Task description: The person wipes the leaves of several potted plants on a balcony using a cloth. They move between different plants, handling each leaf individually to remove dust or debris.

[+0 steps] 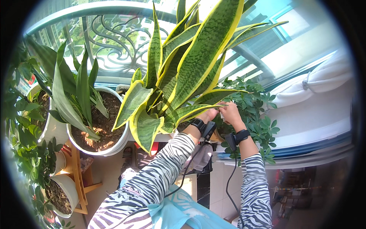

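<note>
A large snake plant (pixel 197 63) with yellow-edged leaves rises before me. One low leaf (pixel 190 112) reaches to the right, its tip ending between my hands. My left hand (pixel 211 114) is at the underside of that leaf near the tip, and its fingers are partly hidden. Close against it, my right hand (pixel 229 112) has its fingers bent together around a small white piece (pixel 222 116), perhaps tissue or cloth, beside the leaf tip. Both wrists wear black straps with cabled devices.
A second snake plant (pixel 83 86) grows in a white pot (pixel 125 140) at left. Bushy foliage (pixel 251 100) stands right of my hands, near a tied white curtain (pixel 317 77). Behind is a curved metal railing (pixel 114 10). A wooden stand (pixel 77 171) and potted soil (pixel 58 194) are lower left.
</note>
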Available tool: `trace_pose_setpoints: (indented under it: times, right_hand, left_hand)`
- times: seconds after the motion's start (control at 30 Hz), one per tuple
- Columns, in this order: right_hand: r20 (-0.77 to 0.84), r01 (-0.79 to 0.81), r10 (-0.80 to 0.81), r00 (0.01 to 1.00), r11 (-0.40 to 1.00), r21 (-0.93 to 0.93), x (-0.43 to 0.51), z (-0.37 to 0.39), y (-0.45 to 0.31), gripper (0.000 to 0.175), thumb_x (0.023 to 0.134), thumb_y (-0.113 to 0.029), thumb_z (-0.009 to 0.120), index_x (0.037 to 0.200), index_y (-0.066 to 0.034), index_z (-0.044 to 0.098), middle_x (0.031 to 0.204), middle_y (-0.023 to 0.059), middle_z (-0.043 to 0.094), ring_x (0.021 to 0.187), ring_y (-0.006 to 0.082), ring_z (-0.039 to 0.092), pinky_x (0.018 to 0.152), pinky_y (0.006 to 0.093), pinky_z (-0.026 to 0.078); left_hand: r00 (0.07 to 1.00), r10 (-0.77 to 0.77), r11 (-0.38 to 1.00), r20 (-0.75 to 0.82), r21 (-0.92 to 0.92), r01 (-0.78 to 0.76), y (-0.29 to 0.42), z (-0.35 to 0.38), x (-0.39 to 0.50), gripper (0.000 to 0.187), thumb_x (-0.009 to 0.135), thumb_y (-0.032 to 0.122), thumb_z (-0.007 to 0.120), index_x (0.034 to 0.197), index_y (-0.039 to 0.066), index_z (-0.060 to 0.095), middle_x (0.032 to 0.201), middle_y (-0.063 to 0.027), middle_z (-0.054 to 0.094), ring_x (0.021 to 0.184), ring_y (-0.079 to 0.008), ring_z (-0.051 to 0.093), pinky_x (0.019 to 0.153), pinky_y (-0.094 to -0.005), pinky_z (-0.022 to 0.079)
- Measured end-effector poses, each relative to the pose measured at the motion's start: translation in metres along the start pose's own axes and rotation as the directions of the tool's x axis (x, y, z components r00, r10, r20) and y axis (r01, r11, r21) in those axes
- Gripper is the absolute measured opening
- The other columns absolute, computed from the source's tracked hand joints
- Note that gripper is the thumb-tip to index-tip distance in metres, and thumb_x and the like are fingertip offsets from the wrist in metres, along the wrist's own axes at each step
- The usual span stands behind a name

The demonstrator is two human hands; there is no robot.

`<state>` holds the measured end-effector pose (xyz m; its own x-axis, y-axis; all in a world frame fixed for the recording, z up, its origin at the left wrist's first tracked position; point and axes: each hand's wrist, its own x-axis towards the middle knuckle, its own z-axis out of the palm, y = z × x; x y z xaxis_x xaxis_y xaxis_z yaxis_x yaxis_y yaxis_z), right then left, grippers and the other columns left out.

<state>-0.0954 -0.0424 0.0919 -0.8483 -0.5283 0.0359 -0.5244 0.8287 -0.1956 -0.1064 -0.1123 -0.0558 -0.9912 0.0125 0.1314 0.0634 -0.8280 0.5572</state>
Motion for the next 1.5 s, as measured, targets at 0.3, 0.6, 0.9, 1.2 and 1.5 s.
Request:
trace_pose_setpoints:
  times: [0.3,0.6,0.9,1.2,1.5]
  right_hand:
    - [-0.191,-0.065,0.06,0.98,0.998,-0.017,0.015,-0.021,0.009,0.026,0.077,-0.012,0.063,0.101,-0.0029,0.069,0.087,0.0218,0.065,0.083,0.0381,0.064,0.076,0.042,0.051]
    - [-0.154,-0.11,0.089,0.984,0.984,-0.137,0.034,-0.011,-0.001,0.017,0.082,-0.015,0.061,0.091,-0.0102,0.075,0.085,0.0185,0.067,0.084,0.0354,0.063,0.078,0.0433,0.051]
    - [-0.186,0.033,0.056,0.981,0.896,0.443,0.048,0.014,-0.004,0.025,0.085,-0.021,0.066,0.095,0.0018,0.069,0.075,0.0136,0.069,0.066,0.0196,0.066,0.062,0.032,0.051]
    - [-0.013,-0.009,0.009,1.0,1.0,0.003,0.007,-0.018,0.011,0.02,0.08,-0.012,0.063,0.099,-0.0075,0.071,0.087,0.0172,0.068,0.08,0.036,0.065,0.076,0.0416,0.051]
    - [0.09,-0.21,0.196,0.976,0.961,0.183,-0.03,-0.058,0.012,0.021,0.081,-0.013,0.062,0.097,-0.0012,0.07,0.082,0.0146,0.07,0.073,0.0231,0.068,0.069,0.033,0.054]
  left_hand:
    - [0.999,0.012,1.0,-0.042,-0.011,-0.012,-0.04,-0.041,0.02,0.047,0.101,0.044,0.034,0.136,0.014,0.039,0.14,-0.0052,0.043,0.128,-0.0252,0.04,0.105,-0.0577,0.027]
    - [0.983,-0.176,0.982,-0.055,0.056,0.179,-0.014,-0.022,0.012,0.048,0.098,0.052,0.034,0.131,0.019,0.045,0.132,-0.0049,0.046,0.125,-0.0203,0.04,0.103,-0.0648,0.021]
    - [0.939,-0.317,0.865,-0.132,-0.446,0.229,-0.001,-0.012,0.012,0.056,0.094,0.055,0.043,0.137,0.02,0.04,0.139,-0.0039,0.041,0.129,-0.0252,0.039,0.097,-0.0651,0.03]
    - [0.992,-0.118,0.85,-0.036,-0.52,0.082,-0.025,-0.038,0.036,0.034,0.099,0.028,0.045,0.128,0.011,0.047,0.129,-0.0087,0.049,0.124,-0.0256,0.046,0.095,-0.0514,0.043]
    - [0.968,-0.196,0.937,-0.157,-0.32,0.138,0.021,-0.005,0.014,0.04,0.1,0.031,0.042,0.132,0.007,0.043,0.137,-0.0139,0.046,0.127,-0.0308,0.042,0.101,-0.0541,0.039]
